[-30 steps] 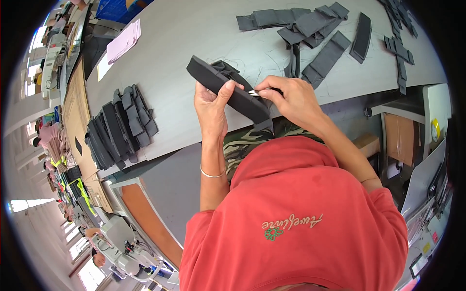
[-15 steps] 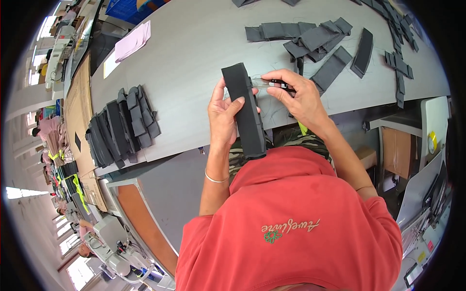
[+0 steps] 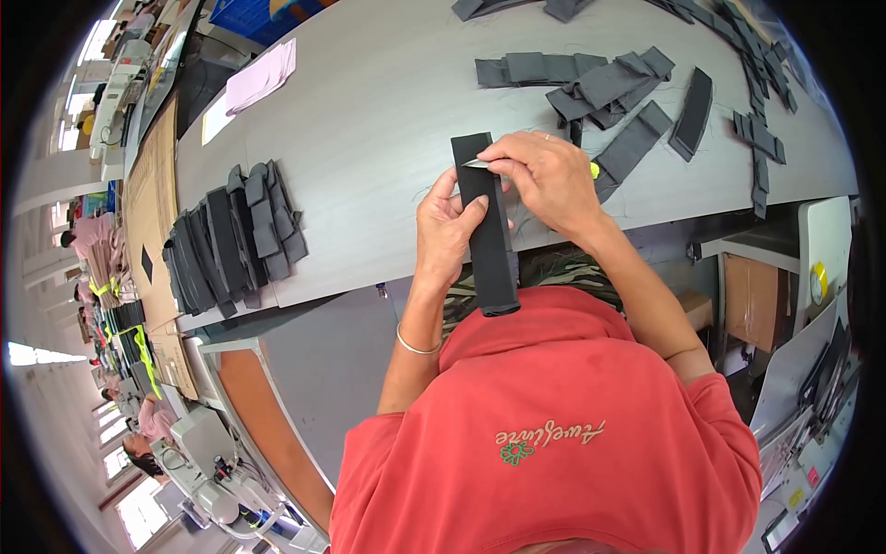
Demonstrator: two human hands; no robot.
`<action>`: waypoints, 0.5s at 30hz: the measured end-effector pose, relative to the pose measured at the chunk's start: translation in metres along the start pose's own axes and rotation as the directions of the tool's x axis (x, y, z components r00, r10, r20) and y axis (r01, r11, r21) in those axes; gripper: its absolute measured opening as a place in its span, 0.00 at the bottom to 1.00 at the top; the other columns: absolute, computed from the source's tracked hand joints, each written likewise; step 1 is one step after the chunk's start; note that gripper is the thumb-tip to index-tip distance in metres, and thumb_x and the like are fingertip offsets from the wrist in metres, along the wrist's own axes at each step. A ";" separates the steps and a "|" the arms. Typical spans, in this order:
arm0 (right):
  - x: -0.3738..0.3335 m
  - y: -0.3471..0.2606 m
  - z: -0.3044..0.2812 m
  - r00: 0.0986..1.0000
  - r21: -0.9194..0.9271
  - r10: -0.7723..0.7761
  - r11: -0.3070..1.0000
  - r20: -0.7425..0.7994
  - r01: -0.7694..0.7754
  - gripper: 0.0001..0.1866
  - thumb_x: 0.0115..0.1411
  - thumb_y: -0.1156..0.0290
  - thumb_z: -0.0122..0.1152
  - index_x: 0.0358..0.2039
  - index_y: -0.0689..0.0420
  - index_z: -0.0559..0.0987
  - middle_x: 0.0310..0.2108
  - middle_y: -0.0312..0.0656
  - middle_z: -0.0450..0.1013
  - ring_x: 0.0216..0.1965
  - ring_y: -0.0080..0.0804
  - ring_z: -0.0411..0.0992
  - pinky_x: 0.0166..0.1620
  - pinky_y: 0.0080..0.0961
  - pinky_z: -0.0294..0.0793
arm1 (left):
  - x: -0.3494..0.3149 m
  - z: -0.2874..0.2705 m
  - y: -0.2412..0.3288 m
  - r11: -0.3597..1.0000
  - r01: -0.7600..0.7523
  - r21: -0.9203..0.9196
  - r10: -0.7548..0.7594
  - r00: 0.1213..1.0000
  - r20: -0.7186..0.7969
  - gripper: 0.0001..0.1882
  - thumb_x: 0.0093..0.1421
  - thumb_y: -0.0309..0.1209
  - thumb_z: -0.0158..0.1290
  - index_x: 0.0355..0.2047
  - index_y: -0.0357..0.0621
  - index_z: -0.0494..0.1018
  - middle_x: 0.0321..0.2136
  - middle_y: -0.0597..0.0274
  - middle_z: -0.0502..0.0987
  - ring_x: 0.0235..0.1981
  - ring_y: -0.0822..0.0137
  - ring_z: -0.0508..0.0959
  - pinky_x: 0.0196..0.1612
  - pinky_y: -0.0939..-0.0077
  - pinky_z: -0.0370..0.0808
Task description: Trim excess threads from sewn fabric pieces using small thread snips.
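Note:
A long black fabric strip [image 3: 489,249] hangs from my left hand [image 3: 448,231], pinched with the thumb on its face and the fingers behind. Its lower end reaches down to the red shirt. My right hand [image 3: 544,180] is closed round a pair of thread snips, whose silver blades [image 3: 475,163] lie across the upper part of the strip. Most of the snips' handle is hidden in the palm. A bright yellow-green bit [image 3: 593,171] shows beyond my right knuckles; I cannot make out what it belongs to.
Several dark fabric strips [image 3: 235,235] lie in a row at the table's left. More folded strips [image 3: 609,88] and loose threads are scattered on the right. Pink sheets [image 3: 261,76] and a blue crate [image 3: 254,17] sit at the far left. A sewing machine [image 3: 208,452] stands lower left.
My right hand has moved left and turned, bringing the snips' blades from beside the strip to across its face. My left hand and the strip have shifted slightly right.

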State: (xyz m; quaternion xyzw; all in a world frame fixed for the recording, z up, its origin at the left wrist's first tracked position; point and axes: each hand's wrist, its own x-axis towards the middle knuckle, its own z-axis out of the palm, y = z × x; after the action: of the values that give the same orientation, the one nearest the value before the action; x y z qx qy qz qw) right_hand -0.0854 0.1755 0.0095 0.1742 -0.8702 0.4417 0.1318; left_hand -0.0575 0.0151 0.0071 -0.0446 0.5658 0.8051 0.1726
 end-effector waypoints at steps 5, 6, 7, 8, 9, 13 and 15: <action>-0.003 -0.001 -0.003 0.997 0.017 -0.063 0.998 -0.045 0.064 0.05 0.53 0.70 0.60 0.31 0.52 0.79 0.21 0.34 0.74 0.26 0.34 0.72 0.28 0.30 0.69 | 0.000 -0.004 -0.002 1.000 -0.014 -0.015 0.013 1.000 -0.027 0.23 0.59 0.16 0.45 0.54 0.33 0.54 0.35 0.43 0.78 0.26 0.59 0.82 0.29 0.71 0.82; -0.003 -0.001 -0.002 0.992 -0.013 -0.113 0.994 -0.050 0.113 0.04 0.53 0.70 0.60 0.31 0.52 0.79 0.21 0.34 0.74 0.26 0.34 0.72 0.28 0.30 0.70 | 0.000 -0.004 -0.002 1.000 -0.005 -0.012 0.005 1.000 -0.017 0.25 0.59 0.16 0.45 0.55 0.34 0.52 0.36 0.41 0.78 0.26 0.59 0.82 0.29 0.70 0.82; -0.004 0.000 -0.001 0.992 -0.015 -0.113 0.994 -0.051 0.113 0.04 0.53 0.70 0.60 0.31 0.52 0.79 0.21 0.34 0.74 0.26 0.34 0.72 0.28 0.30 0.70 | 0.001 -0.003 -0.001 1.000 0.004 -0.009 -0.004 1.000 -0.004 0.27 0.58 0.16 0.45 0.57 0.36 0.50 0.37 0.39 0.78 0.26 0.59 0.82 0.29 0.69 0.82; -0.006 0.002 0.000 0.998 0.033 -0.056 0.998 -0.017 0.056 0.05 0.53 0.70 0.60 0.32 0.52 0.79 0.23 0.34 0.75 0.26 0.33 0.72 0.29 0.29 0.70 | 0.001 -0.002 0.000 1.000 0.003 -0.009 -0.003 1.000 -0.002 0.27 0.58 0.16 0.45 0.57 0.36 0.50 0.37 0.39 0.78 0.26 0.59 0.82 0.29 0.69 0.82; -0.007 0.003 -0.001 1.000 0.079 0.000 0.997 0.019 -0.002 0.07 0.54 0.70 0.60 0.34 0.52 0.79 0.25 0.35 0.76 0.27 0.32 0.73 0.30 0.27 0.70 | 0.000 0.000 0.002 0.998 -0.006 -0.055 0.006 1.000 0.016 0.27 0.58 0.16 0.45 0.57 0.36 0.50 0.36 0.40 0.78 0.25 0.59 0.81 0.29 0.69 0.82; 0.001 0.007 -0.011 0.985 0.398 0.171 0.905 -0.020 -0.149 0.12 0.52 0.70 0.62 0.39 0.53 0.78 0.27 0.36 0.74 0.27 0.28 0.71 0.33 0.23 0.70 | -0.003 -0.002 0.002 0.991 0.031 -0.128 -0.027 0.999 0.035 0.22 0.58 0.14 0.44 0.54 0.37 0.59 0.34 0.50 0.78 0.25 0.62 0.81 0.28 0.72 0.81; 0.001 0.000 -0.010 0.992 0.368 0.124 0.924 -0.023 -0.107 0.13 0.52 0.70 0.63 0.39 0.54 0.78 0.26 0.36 0.73 0.27 0.28 0.70 0.33 0.23 0.70 | -0.001 -0.008 -0.006 0.994 0.040 -0.100 -0.042 0.999 -0.018 0.20 0.58 0.14 0.44 0.51 0.36 0.62 0.33 0.48 0.78 0.25 0.61 0.81 0.28 0.71 0.81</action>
State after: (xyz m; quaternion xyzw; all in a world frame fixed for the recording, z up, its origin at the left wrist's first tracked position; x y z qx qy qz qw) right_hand -0.0858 0.1836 0.0158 0.1342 -0.7782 0.6068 0.0906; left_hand -0.0553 0.0090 -0.0007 -0.0729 0.5255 0.8281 0.1812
